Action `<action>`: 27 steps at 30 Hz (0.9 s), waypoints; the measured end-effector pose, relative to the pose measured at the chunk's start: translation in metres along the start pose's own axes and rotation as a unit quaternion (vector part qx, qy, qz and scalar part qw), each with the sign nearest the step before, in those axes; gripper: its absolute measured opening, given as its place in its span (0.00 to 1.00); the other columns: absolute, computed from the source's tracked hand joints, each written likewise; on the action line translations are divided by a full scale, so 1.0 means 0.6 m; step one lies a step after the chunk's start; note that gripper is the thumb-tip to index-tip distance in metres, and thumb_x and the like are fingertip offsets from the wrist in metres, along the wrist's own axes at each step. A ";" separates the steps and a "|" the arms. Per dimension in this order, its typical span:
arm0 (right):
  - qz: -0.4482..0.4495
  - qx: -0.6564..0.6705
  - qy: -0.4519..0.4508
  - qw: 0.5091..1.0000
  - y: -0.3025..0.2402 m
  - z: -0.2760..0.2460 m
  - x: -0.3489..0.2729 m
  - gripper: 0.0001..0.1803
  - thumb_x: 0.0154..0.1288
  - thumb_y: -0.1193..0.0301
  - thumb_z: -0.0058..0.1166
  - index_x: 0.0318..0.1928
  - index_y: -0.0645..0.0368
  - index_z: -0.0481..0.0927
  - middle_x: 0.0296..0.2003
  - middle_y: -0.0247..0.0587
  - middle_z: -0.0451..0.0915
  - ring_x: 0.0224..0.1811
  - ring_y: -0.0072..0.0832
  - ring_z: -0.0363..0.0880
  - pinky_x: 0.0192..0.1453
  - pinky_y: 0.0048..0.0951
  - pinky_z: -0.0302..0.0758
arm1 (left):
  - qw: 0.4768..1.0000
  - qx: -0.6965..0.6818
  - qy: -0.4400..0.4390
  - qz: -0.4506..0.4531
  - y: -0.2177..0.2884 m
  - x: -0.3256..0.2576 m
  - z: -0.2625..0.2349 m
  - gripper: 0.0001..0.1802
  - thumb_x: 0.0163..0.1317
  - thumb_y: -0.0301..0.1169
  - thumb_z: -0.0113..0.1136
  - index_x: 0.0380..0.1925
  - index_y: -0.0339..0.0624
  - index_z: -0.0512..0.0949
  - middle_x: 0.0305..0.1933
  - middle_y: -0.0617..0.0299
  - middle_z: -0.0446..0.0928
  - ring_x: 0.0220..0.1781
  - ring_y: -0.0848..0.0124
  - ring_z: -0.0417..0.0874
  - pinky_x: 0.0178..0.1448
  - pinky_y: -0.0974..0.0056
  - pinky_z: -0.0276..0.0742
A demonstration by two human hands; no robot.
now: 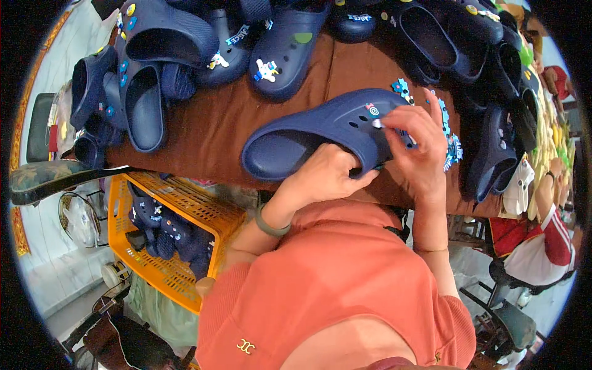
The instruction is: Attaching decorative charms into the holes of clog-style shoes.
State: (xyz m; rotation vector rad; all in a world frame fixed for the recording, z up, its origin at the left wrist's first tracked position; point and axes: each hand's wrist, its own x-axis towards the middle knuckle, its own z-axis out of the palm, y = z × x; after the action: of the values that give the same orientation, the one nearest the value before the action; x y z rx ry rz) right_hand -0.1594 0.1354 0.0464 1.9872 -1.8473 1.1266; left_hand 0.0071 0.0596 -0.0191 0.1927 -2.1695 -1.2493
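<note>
A navy blue foam clog (333, 117) lies on the brown cloth in front of me, toe to the right. My left hand (330, 174) grips it at the foot opening, its fingers partly hidden inside the shoe. Thumb and forefinger of my right hand (422, 145) pinch a small whitish shoe charm (377, 123) against the holes in the clog's upper. A charm with a white swirl (372, 110) sits in the upper just beside it. Loose blue charms (453, 151) lie on the cloth past my right hand, with more blue ones (402, 89) beyond the toe.
Several navy clogs crowd the far side of the brown-covered table (203, 132) and both its ends. An orange plastic basket (176, 280) holding clogs stands below at my left. Another person (542, 246) is low at the right, past the table edge.
</note>
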 end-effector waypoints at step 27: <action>-0.091 -0.165 -0.266 0.945 -0.040 0.026 0.026 0.19 0.50 0.75 0.55 0.46 0.60 0.80 0.43 0.40 0.79 0.51 0.35 0.76 0.72 0.57 0.53 | 0.997 0.075 -0.006 -0.025 -0.008 0.016 -0.016 0.17 0.51 0.35 0.70 0.15 0.32 0.77 0.18 0.43 0.76 0.22 0.48 0.80 0.28 0.52 0.75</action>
State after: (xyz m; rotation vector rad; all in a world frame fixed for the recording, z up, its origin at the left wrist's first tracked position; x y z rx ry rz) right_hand -0.1325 0.1187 0.0541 2.3329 -1.8593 0.2072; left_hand 0.0042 0.0458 -0.0152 0.3046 -2.2824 -1.1171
